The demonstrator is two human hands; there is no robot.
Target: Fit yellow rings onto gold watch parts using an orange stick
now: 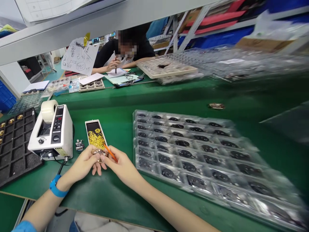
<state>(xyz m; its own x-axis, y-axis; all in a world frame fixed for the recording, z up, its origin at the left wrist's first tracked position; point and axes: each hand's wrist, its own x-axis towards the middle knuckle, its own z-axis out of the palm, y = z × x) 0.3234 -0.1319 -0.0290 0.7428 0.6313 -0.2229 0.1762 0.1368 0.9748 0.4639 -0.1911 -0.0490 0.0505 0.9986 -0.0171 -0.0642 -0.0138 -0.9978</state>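
Both my hands meet above the green bench, in front of a small white box point(104, 137) of thin yellow rings point(95, 139). My left hand point(85, 161) is closed around a small shiny rose-gold metal part point(99, 154), perhaps a watch piece; its exact kind is unclear. A thin orange stick-like tool point(111, 153) is gripped in my right hand point(119, 164), with its tip pointing toward the box. My right thumb and fingers also touch the metal part. Fingers partly cover that part.
A tape dispenser point(54, 132) stands left, beside a black foam tray point(18, 145) and a small metal counter point(79, 145). Clear plastic trays point(183, 154) of dark parts fill the right. Another metal part point(216, 106) lies behind them. Opposite, a person point(127, 48) holds a pen.
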